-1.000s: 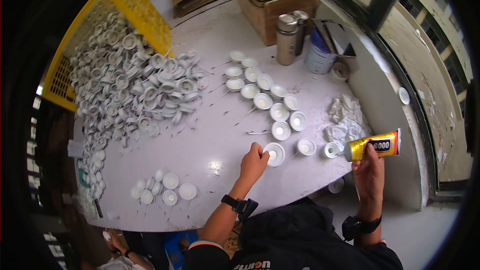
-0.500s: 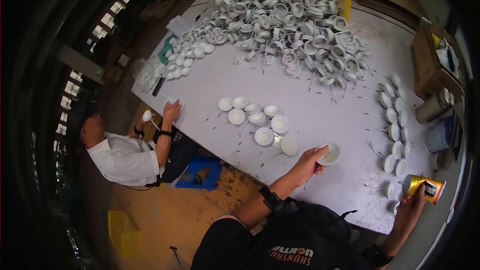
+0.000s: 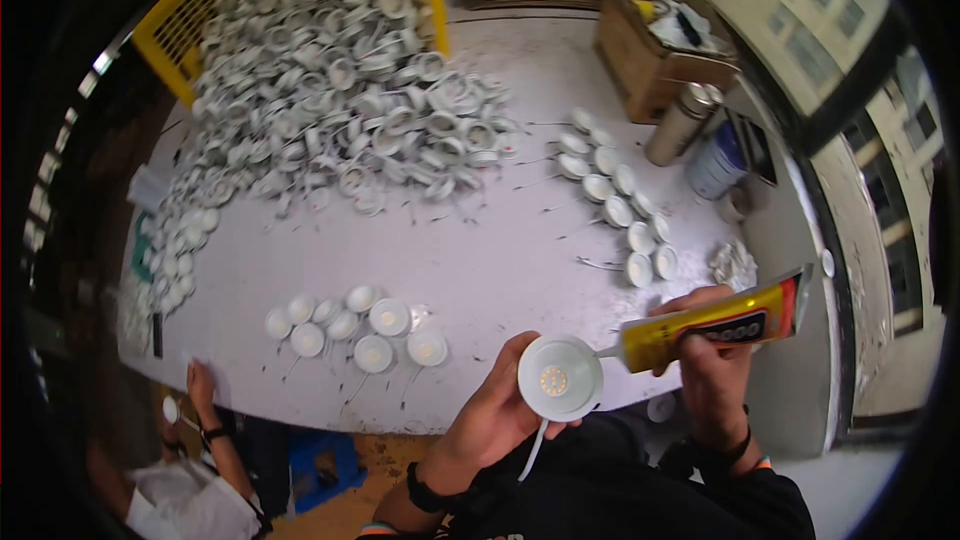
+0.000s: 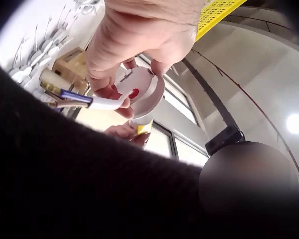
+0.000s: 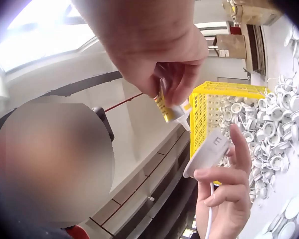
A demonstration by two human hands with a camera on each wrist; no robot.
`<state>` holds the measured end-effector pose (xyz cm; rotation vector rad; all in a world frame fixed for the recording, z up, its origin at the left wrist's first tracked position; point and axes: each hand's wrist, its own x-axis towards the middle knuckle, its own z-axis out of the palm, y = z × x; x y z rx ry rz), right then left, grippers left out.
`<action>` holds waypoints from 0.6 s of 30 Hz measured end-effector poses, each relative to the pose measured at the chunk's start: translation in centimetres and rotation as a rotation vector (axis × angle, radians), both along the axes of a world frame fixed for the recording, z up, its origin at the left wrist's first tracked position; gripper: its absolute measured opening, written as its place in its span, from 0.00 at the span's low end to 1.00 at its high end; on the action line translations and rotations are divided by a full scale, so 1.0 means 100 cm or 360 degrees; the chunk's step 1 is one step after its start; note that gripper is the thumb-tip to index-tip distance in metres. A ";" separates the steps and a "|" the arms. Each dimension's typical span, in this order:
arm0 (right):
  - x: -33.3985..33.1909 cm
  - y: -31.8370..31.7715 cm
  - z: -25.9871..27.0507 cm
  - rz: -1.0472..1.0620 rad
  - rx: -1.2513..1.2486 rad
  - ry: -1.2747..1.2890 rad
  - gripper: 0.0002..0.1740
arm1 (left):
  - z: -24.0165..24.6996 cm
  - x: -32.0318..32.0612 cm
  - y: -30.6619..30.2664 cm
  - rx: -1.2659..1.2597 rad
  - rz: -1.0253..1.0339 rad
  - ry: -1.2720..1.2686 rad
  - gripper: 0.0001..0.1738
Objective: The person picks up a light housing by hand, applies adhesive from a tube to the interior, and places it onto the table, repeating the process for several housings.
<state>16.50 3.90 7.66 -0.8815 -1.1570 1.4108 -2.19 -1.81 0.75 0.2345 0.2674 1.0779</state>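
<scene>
My left hand (image 3: 490,420) holds a round white LED downlight (image 3: 585,390) by its rim. Its face with a ring of yellow LED dots is turned up in the head view, and a white cable hangs below. In the left wrist view the back of the downlight (image 4: 148,99) has a red spot, and blue and brown leads stick out of the cable. My right hand (image 3: 715,380) grips a yellow glue tube (image 3: 650,342) with a black label. The tube's white nozzle (image 5: 184,123) points at the downlight, its tip right at the rim in the head view.
A large heap of white downlight housings (image 3: 340,90) spills from a yellow crate (image 3: 437,0). Rows of downlights (image 3: 617,210) lie at the right, a smaller group (image 3: 373,353) at front left. Flasks (image 3: 683,125) and a cardboard box (image 3: 650,60) stand behind. Another person's hand (image 3: 200,380) is at the left edge.
My left hand has lifted the downlight from the table and brought it up to the nozzle. The right hand has moved the tube inward. The head view swung left and partly back.
</scene>
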 end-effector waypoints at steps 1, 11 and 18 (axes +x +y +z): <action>0.000 -0.003 0.001 0.0021 0.0007 0.0036 0.17 | 0.004 0.004 0.001 0.0010 0.0002 0.0036 0.23; 0.006 -0.006 0.000 0.0044 0.0189 -0.0239 0.17 | 0.001 0.015 0.008 -0.0020 -0.0104 0.0121 0.30; 0.004 -0.004 -0.002 0.0094 0.0191 -0.0244 0.17 | 0.012 0.017 0.008 0.0050 -0.0089 0.0192 0.32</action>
